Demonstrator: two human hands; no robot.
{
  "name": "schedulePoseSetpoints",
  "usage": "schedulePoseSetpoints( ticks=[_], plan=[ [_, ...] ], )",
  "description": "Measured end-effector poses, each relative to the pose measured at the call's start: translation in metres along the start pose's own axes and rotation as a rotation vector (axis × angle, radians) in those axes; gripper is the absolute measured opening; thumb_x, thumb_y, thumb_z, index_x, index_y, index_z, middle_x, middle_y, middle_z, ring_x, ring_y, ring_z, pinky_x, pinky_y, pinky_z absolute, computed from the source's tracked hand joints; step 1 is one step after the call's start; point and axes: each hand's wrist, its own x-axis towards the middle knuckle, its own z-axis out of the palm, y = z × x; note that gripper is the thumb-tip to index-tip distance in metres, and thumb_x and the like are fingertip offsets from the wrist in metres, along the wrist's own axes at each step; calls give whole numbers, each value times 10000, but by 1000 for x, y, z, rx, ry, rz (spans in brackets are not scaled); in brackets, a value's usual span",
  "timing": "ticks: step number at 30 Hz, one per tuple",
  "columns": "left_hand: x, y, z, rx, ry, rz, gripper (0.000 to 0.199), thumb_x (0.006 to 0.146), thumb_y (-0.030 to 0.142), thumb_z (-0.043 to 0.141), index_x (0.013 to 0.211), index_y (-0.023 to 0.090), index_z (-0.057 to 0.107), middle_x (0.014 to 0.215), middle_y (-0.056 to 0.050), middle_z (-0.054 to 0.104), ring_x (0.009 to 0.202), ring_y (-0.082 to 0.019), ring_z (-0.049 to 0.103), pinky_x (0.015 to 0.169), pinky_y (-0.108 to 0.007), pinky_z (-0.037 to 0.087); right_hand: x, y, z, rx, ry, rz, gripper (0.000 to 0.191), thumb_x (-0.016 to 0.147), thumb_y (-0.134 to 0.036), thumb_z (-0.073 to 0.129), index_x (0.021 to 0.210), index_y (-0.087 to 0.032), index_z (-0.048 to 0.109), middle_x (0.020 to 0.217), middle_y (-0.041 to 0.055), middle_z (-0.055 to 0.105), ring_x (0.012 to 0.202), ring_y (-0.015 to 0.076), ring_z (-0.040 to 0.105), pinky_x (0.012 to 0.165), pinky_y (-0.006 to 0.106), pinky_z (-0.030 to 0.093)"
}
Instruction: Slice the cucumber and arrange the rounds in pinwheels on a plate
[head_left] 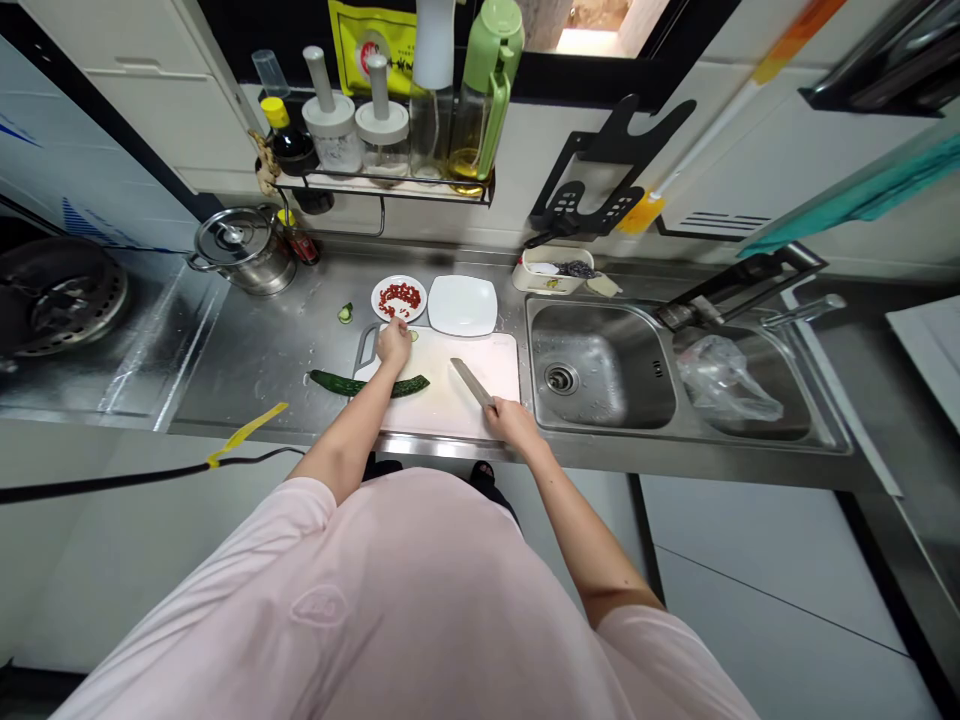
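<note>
The right hand (514,422) is closed around the knife (466,380) handle, the blade running diagonally up-left over the board (480,425), tip toward the left hand (394,345). Those fingers are bunched at the board's upper left, anything pinched hidden. That hand is nearer the cucumber (352,382) — lying roughly level, across the board's left edge, one end pointing frame left

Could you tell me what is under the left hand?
The left hand is over the cutting board; a cucumber slice shows beside its fingers, but whatever lies beneath is hidden.
</note>
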Motion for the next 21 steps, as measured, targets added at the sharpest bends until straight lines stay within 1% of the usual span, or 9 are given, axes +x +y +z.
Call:
schedulePoseSetpoints(
  ticks=[4, 10, 17, 21],
  plan=[
    [-1, 0, 0, 45, 4, 44, 228, 834, 179, 491, 1014, 254, 611, 983, -60, 683, 937, -211, 608, 747, -293, 394, 1, 1, -1, 11, -16, -7, 361, 951, -355, 343, 1110, -196, 625, 1067, 121, 674, 947, 223, 617, 757, 275, 394],
    [-1, -2, 4, 71, 10, 102, 243, 827, 160, 479, 1010, 247, 613, 971, -59, 680, 954, -210, 599, 760, -289, 394, 1, 1, 0, 3, -5, -10, 352, 947, -367, 351, 1087, -198, 627, 1050, 115, 678, 933, 221, 621, 740, 273, 396],
    [3, -4, 6, 26, 25, 107, 254, 830, 149, 445, 983, 238, 627, 985, -56, 680, 935, -197, 600, 773, -286, 394, 2, 1, 0, -9, -7, -11, 352, 946, -377, 348, 1077, -201, 624, 1049, 116, 678, 941, 226, 626, 730, 273, 402],
    [0, -7, 0, 0, 23, 77, 249, 838, 168, 446, 996, 236, 625, 988, -43, 683, 928, -184, 602, 774, -272, 398, 1, 2, -1, -25, 2, -18, 340, 937, -364, 352, 1082, -199, 611, 1046, 121, 676, 940, 235, 624, 719, 276, 397]
  ],
)
